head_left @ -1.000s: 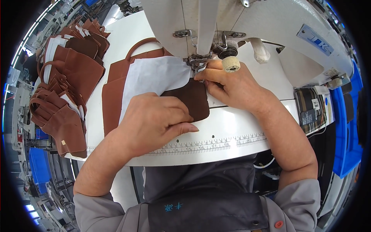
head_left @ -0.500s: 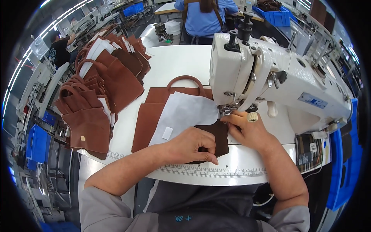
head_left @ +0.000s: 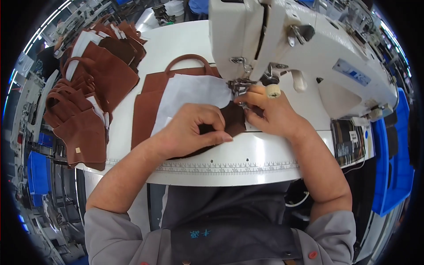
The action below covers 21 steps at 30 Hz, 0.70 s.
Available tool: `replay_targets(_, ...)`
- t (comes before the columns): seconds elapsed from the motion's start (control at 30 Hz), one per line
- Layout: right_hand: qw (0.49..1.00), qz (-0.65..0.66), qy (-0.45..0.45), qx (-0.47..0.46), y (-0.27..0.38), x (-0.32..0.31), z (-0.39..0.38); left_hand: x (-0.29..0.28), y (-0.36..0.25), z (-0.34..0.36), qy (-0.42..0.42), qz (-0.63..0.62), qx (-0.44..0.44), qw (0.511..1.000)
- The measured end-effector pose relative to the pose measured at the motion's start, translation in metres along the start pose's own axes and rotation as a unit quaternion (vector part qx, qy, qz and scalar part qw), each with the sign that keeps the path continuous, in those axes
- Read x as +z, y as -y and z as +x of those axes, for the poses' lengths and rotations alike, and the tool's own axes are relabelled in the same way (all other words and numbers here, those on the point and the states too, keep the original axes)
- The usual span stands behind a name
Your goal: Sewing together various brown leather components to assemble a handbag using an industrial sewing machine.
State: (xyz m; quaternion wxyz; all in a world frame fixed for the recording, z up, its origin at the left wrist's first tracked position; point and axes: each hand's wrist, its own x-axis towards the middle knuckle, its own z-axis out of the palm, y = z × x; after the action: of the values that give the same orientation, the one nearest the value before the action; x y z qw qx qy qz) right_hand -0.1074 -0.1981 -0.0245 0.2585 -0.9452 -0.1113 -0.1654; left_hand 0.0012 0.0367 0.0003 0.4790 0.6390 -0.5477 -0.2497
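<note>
Dark brown, leather-like panel (head_left: 234, 119) has swung round slightly, its near edge now slanting away toward the right. It lies on the white worktop (head_left: 176, 42), left of the right hand (head_left: 276, 112), whose bent fingers reach the metal presser foot (head_left: 240, 87); their grip cannot be told. Over its left part curls the left hand (head_left: 187, 126), thumb near forefinger; whether it pinches is unclear. Likely light and pliable, the panel is best held flat by its free near edge.
</note>
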Motion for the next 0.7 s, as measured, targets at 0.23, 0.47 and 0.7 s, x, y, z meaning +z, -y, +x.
replay_targets(0.23, 1.000, 0.012, -0.022, -0.016, 0.002, 0.002, -0.002, -0.018, -0.006, 0.004, -0.180, 0.052, 0.089, 0.978)
replay_targets(0.47, 0.998, 0.009, -0.047, -0.032, -0.004, 0.007, -0.003, -0.016, -0.034, 0.009, 0.006, 0.074, 0.011, 0.997)
replay_targets(0.7, 0.998, 0.049, -0.026, 0.016, -0.001, 0.008, -0.003, -0.011, -0.027, 0.001, 0.051, 0.042, -0.006, 0.998)
